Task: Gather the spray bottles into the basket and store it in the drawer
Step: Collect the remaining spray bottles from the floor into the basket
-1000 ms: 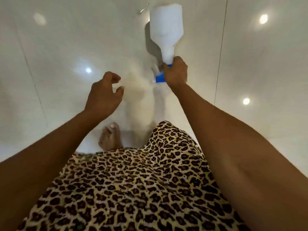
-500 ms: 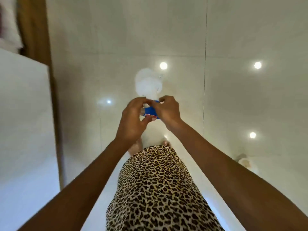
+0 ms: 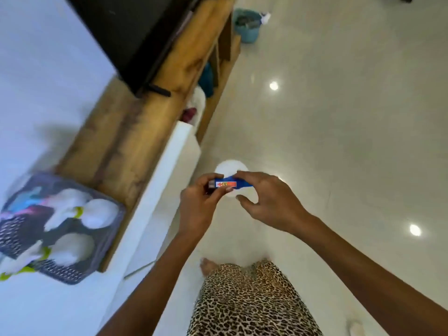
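A white spray bottle [image 3: 230, 168] with a blue trigger head hangs upright in front of me over the floor. My left hand [image 3: 201, 202] pinches the nozzle end of the blue head. My right hand [image 3: 269, 200] curls over the back of the head and the bottle's neck. At the far left a grey woven basket [image 3: 106, 248] stands on the wooden cabinet top [image 3: 126, 146]. Several white spray bottles with yellow-green triggers [image 3: 97, 212] stand in the basket, blurred.
A black screen [image 3: 126, 35] stands on the wooden cabinet. A white drawer front [image 3: 174, 156] juts out below the cabinet edge. Open shelves hold cloths. A blue bucket [image 3: 247, 25] sits on the glossy tiled floor at the top. My foot [image 3: 208, 265] is below the hands.
One second ago only my right hand held the bottle by its neck. My left hand has joined it on the blue head. The view has swung left, showing the cabinet and basket.
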Demonstrator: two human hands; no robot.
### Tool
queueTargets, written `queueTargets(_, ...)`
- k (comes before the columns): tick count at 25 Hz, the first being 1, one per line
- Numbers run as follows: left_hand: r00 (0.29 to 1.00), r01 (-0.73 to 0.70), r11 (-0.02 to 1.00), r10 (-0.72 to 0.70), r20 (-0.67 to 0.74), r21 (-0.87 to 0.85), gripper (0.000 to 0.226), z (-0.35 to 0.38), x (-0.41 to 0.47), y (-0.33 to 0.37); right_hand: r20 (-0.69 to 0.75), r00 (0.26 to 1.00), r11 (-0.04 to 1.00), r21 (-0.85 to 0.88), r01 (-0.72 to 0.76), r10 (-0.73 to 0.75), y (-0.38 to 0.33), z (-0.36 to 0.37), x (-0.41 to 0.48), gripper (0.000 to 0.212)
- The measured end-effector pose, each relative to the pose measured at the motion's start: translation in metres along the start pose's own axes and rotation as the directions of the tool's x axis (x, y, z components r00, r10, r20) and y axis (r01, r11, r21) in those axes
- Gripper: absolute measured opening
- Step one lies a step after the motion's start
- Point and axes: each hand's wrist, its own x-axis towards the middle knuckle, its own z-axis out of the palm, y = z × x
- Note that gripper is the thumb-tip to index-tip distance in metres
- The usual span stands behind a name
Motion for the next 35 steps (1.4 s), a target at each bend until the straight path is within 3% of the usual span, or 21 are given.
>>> queueTargets(4, 0.989, -0.009, 0.996, -0.004, -0.147, -0.088, 0.018, -0.087, -0.022, 0.029, -0.087, 0.945, 0.938, -0.18, 0.296, -0.315, -0.093, -0.013, 0.023, 0.027)
queueTargets(9, 0.915, -0.03, 0.987, -0.037, -0.401, -0.16, 0.02, -0.194, -0.053, 0.032, -0.058, 0.816, 0.812, -0.16, 0.561, -0.575, -0.212, 0.013, 0.057, 0.024)
queueTargets(13, 0.762, 0.041, 0.987, -0.13, -0.634, -0.154, 0.029, -0.271, -0.087, 0.007, 0.036, 0.716, 0.712, -0.078, 0.698, -0.697, -0.292, 0.051, 0.078, 0.03)
queueTargets(16, 0.602, 0.163, 0.974, -0.225, -0.766, -0.158, 0.032, -0.313, -0.116, -0.022, 0.109, 0.679, 0.68, -0.026, 0.732, -0.726, -0.34, 0.08, 0.101, 0.026)
queueTargets(20, 0.437, 0.302, 0.929, -0.333, -0.836, -0.213, 0.02, -0.344, -0.142, -0.055, 0.179, 0.646, 0.67, 0.155, 0.726, -0.742, -0.387, 0.128, 0.132, 0.027)
queueTargets(24, 0.267, 0.372, 0.879, -0.41, -0.872, -0.299, 0.013, -0.371, -0.148, -0.074, 0.398, 0.578, 0.682, 0.197, 0.705, -0.713, -0.414, 0.202, 0.17, 0.028)
queueTargets(31, 0.093, 0.439, 0.787, -0.52, -0.849, -0.433, 0.012, -0.384, -0.135, -0.093, 0.662, 0.459, 0.669, 0.087, 0.738, -0.592, -0.421, 0.32, 0.216, 0.024)
queueTargets(35, 0.056, 0.462, 0.743, -0.569, -0.82, -0.484, 0.015, -0.39, -0.12, -0.1, 0.772, 0.378, 0.637, 0.044, 0.77, -0.511, -0.412, 0.356, 0.233, 0.033)
